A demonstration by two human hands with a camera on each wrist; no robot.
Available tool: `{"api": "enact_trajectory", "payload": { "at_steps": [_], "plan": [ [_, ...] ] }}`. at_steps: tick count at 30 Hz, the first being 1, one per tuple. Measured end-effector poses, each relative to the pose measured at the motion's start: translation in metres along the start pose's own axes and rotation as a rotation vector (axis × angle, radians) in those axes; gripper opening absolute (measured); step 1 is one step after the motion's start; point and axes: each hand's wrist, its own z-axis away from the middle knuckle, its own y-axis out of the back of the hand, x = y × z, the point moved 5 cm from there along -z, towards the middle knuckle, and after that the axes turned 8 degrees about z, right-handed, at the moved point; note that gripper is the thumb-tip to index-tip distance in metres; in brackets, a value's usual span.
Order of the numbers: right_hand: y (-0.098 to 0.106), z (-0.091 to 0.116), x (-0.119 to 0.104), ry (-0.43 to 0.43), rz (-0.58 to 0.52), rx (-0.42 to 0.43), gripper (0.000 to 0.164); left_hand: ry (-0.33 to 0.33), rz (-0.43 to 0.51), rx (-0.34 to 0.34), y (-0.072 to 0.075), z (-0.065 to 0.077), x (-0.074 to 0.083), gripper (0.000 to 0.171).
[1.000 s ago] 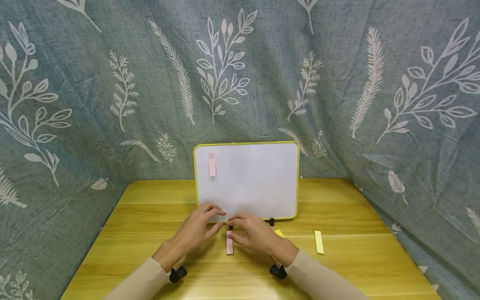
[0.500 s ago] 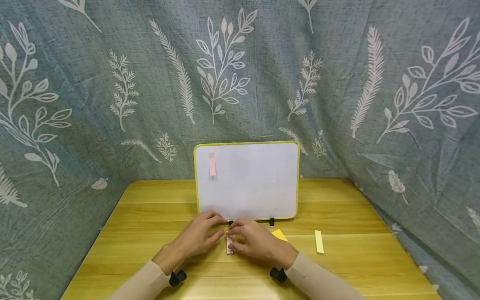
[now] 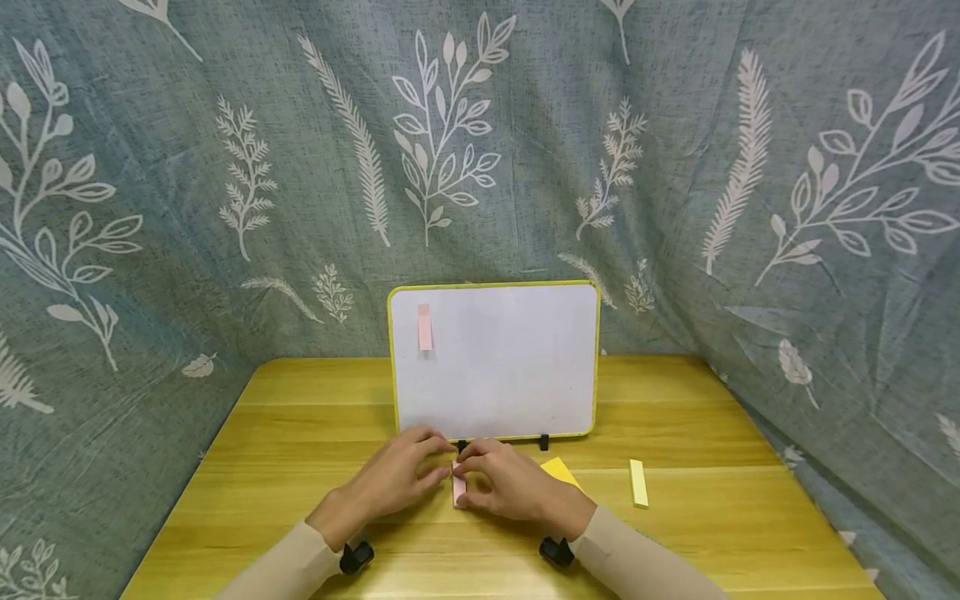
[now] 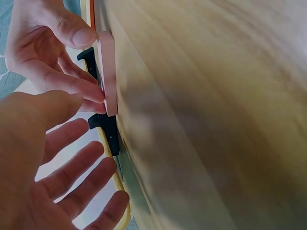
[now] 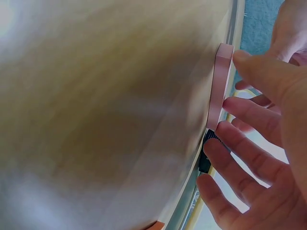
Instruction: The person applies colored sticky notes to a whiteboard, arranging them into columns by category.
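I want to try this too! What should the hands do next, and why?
I'd guess the right hand should peel a sheet off the pink pad: it is right at the pad, and one pink strip is on the whiteboard.

No legible txt, labels, brands, nos. or signs.

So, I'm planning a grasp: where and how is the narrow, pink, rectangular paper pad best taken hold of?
Probably pinch the pink paper pad by its long sides, mid-length, from above: it lies flat on the yellowish wooden table, narrow enough to span, and its thickness gives side walls to press.
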Motion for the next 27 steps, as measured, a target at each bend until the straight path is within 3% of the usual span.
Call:
{"api": "enact_trajectory", "payload": {
  "at_steps": [13, 27],
  "plan": [
    [-0.0001, 0.0010, 0.0006, 0.017, 0.013, 0.007, 0.042, 0.000, -0.013, -0.077, -0.0024, 0.0037, 0.0011, 0.035],
    [0.0034, 0.0018, -0.0017, 0.029, 0.016, 0.007, 0.037, 0.000, -0.017, -0.098, -0.0052, 0.0051, 0.0015, 0.042]
  ]
}}
